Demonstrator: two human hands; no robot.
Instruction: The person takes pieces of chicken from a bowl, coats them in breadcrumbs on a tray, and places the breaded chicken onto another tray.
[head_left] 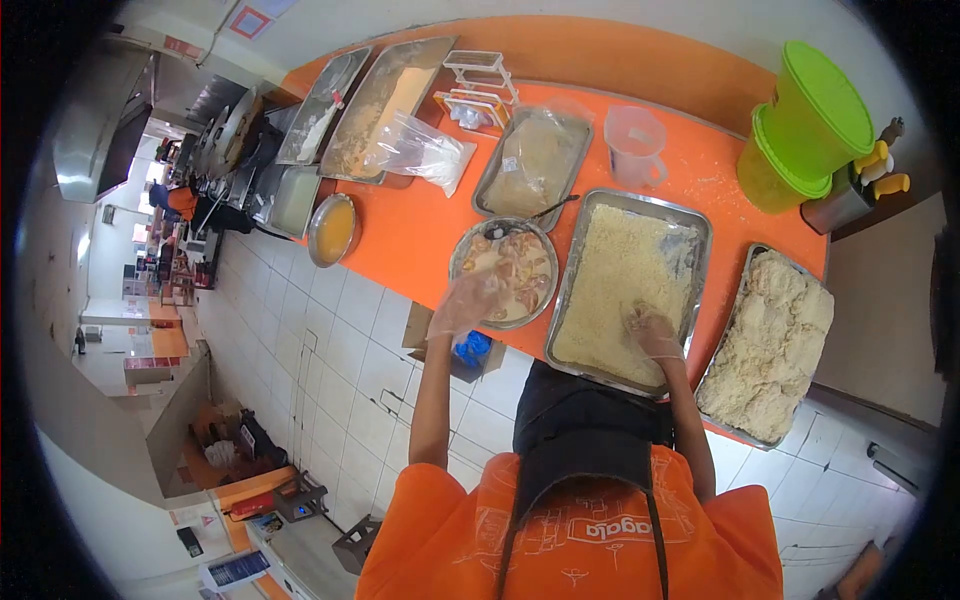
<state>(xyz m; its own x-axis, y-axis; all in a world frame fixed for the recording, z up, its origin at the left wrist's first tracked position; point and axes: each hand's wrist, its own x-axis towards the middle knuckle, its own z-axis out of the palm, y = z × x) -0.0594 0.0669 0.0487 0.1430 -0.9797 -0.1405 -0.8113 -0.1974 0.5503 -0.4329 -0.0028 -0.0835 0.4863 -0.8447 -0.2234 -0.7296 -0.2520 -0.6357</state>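
Observation:
My left hand (470,303), in a clear plastic glove, reaches over the near-left rim of a round metal bowl (553,290). Its fingers look stretched out towards pieces of raw meat (520,255) in pale liquid. A dark-handled utensil (555,207) leans across the bowl's far rim. To the right is a metal tray (573,283) with a layer of pale yellow crumbs (610,290). My right hand (652,333), gloved too, rests in those crumbs near the tray's right side; its fingertips are partly buried, so I cannot see their grip.
A tray heaped with crumb-coated pieces (770,340) stands at the right edge. Behind are a bagged tray (530,165), a clear jug (635,140) and green tubs (815,110). Leftwards are a bag of white powder (430,150) and a bowl of orange liquid (333,230). Another person (185,203) stands far left.

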